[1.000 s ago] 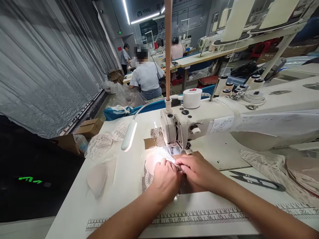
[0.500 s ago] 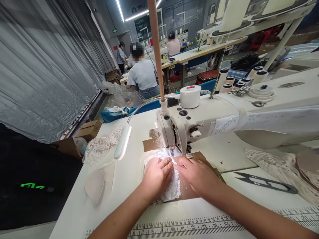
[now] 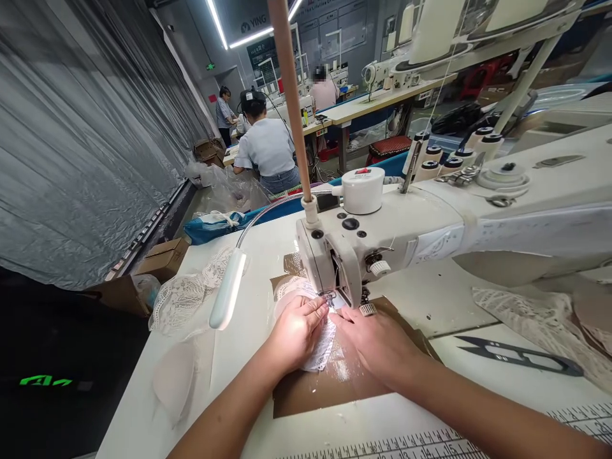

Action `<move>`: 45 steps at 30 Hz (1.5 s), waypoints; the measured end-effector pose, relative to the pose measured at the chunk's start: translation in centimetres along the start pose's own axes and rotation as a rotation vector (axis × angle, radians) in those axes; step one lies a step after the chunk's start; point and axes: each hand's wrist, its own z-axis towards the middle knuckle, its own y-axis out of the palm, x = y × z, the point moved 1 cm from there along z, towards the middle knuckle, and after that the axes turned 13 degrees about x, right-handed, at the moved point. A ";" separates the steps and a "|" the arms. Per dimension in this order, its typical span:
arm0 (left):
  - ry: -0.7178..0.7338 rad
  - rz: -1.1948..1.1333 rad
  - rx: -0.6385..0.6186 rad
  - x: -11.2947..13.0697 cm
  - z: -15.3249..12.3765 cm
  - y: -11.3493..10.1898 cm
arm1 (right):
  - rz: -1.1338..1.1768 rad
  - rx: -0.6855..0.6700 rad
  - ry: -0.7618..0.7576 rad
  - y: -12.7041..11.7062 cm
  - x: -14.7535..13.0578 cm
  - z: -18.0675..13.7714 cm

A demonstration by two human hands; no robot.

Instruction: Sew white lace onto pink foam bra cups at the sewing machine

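A white lace piece (image 3: 321, 350) lies under the presser foot (image 3: 329, 297) of the white sewing machine (image 3: 318, 255), part of it hidden by my hands. My left hand (image 3: 297, 331) is closed on the lace, its fingertips pressed together just left of the foot. On the other side, my right hand (image 3: 370, 341) has its fingers curled with the tips at the lace edge beside the foot. Both hands rest over the brown taped sheet (image 3: 306, 395) on the machine bed. Light falls brightly on the stitching spot.
A lamp (image 3: 228, 290) on a bent neck stands left. Beyond it lie lace pieces (image 3: 179, 303) and a beige cup pad (image 3: 174, 379). Thread snips (image 3: 521, 355) and more lace (image 3: 530, 312) lie right, a printed ruler (image 3: 430, 444) in front. Several people work behind.
The lace has moved away from me under the presser foot, so less hangs toward me and more of the brown sheet shows. My hands stay close beside the foot. The view has shifted slightly.
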 end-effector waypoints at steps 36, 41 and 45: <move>-0.942 0.271 0.269 1.5 -20.4 -15.7 | 0.192 0.239 -0.083 3.7 2.4 -1.2; -0.905 0.184 0.519 1.9 -21.7 -16.9 | 0.305 0.215 -0.081 1.9 1.7 -1.3; -0.763 0.098 0.519 6.0 -17.6 -17.3 | 0.498 0.220 -0.178 -2.9 -3.4 -3.2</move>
